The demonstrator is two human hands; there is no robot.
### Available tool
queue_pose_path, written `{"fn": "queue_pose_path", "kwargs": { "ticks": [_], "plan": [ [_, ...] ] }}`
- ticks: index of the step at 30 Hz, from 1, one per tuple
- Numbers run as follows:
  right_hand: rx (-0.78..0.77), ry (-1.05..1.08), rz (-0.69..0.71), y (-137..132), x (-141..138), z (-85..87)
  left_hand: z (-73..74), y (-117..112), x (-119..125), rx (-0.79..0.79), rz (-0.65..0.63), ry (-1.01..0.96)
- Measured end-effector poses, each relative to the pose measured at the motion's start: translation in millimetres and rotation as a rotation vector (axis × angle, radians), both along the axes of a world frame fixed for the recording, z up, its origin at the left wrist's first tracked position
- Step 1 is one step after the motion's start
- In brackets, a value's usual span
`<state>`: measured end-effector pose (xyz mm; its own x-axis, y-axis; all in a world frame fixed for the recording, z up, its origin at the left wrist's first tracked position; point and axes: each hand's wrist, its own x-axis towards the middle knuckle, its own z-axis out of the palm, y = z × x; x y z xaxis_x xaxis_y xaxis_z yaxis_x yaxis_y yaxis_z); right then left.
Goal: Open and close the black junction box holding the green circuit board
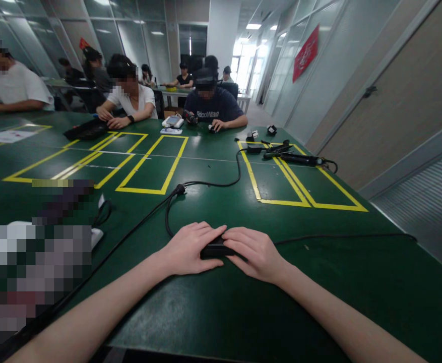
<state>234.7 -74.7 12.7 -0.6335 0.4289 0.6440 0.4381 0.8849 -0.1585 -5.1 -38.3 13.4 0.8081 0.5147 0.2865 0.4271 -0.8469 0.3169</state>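
A small black box-shaped device (213, 249) lies on the green table (213, 312) just in front of me. My left hand (190, 248) rests over its left end, fingers curved down onto it. My right hand (253, 252) covers its right end in the same way, fingertips meeting the left hand's above the device. Most of the device is hidden under both hands. A black cable (209, 184) loops from its left side toward the table's middle, and another cable (341, 236) runs off to the right.
Yellow tape rectangles (152, 164) mark the table. A black power adapter and tools (292, 157) lie at the far right. Blurred objects (35, 257) sit at the near left. Several people sit at the far side, working with their hands.
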Motion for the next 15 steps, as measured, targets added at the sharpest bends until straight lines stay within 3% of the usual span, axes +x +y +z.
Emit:
{"fn": "queue_pose_path", "kwargs": {
  "ticks": [4, 10, 15],
  "plan": [
    [-0.048, -0.016, -0.045, -0.5, 0.5, 2.8, -1.0, -1.8, 3.7, 0.059, 0.018, 0.087],
    [-0.428, 0.001, -0.253, -2.7, 4.3, 3.3, 0.6, -3.5, 8.4, 0.150, 0.023, 0.189],
    [-0.601, 0.076, -0.236, -4.6, 4.2, 0.6, 1.6, -4.4, 11.8, 0.171, 0.063, 0.209]
  ]
}}
